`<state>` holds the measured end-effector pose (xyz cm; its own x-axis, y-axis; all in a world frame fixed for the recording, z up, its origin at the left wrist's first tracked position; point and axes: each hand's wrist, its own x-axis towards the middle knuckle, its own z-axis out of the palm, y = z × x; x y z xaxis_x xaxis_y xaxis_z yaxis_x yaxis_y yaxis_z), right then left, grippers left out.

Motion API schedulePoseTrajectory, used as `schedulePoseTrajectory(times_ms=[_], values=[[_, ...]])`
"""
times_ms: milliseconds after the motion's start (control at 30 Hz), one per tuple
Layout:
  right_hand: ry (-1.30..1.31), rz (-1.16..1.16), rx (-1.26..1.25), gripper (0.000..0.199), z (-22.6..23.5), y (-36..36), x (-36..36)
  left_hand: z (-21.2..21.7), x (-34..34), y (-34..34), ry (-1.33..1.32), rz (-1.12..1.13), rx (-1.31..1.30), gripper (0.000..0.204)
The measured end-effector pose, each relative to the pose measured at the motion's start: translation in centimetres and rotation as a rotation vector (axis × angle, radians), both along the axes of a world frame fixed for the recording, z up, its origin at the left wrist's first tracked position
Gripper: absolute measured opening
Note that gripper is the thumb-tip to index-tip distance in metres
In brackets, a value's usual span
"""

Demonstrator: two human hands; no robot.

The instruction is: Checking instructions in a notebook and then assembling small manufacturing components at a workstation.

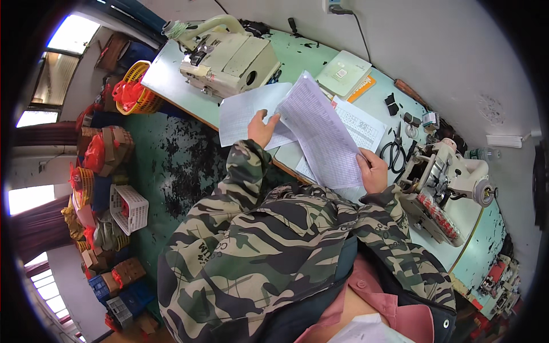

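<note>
Printed paper sheets (pixel 320 134) with dense rows are spread open above the table, raised toward me. My right hand (pixel 373 170) grips their right edge, thumb on top. Over the left-hand page (pixel 237 117), which overhangs the table's near edge, is my left hand (pixel 263 128). Its thumb and forefinger are apart, and the other fingers are partly hidden. Beneath the sheets lies another printed form (pixel 360 126). Black-handled scissors (pixel 393 153) rest just right of my right hand.
A cream sewing machine (pixel 229 60) stands at the table's far left, another (pixel 443 177) at right. Behind the papers lie a pale green notebook (pixel 344 73) and an orange booklet (pixel 361 88). A yellow basket (pixel 140 100) and a white crate (pixel 128 208) are on the left.
</note>
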<state>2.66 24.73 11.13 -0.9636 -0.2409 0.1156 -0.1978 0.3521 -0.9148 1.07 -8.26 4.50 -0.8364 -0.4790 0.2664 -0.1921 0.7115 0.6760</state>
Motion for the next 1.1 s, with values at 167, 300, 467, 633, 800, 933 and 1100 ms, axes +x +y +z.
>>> schedulePoseTrajectory(times_ms=[167,300,467,633,800,933,1100], values=[[-0.053,-0.035,-0.016,0.02,-1.0,0.6,0.4,0.0,-3.4,0.3,-0.288,-0.08,0.097,0.032],[-0.1,-0.091,-0.027,0.02,-2.1,1.0,0.3,3.0,-4.0,2.1,-0.157,-0.106,0.115,0.025],[-0.212,-0.04,-0.034,0.021,-3.9,1.6,-0.2,11.7,-3.8,4.7,-0.01,-0.289,0.148,0.018],[-0.235,-0.039,-0.077,0.027,-4.5,2.2,-0.9,22.2,-1.9,6.4,-0.038,-0.768,0.368,0.013],[-0.073,-0.039,-0.313,0.05,-0.3,1.6,-3.0,26.8,-0.7,6.8,-0.108,-0.945,0.483,0.015],[0.039,0.052,-0.314,0.052,4.4,2.2,-3.6,27.2,-1.0,7.5,-0.119,-1.004,0.531,0.016],[-0.443,0.226,-0.611,0.044,1.4,3.3,-1.3,23.8,-3.6,8.7,-0.077,-0.84,0.745,0.016]])
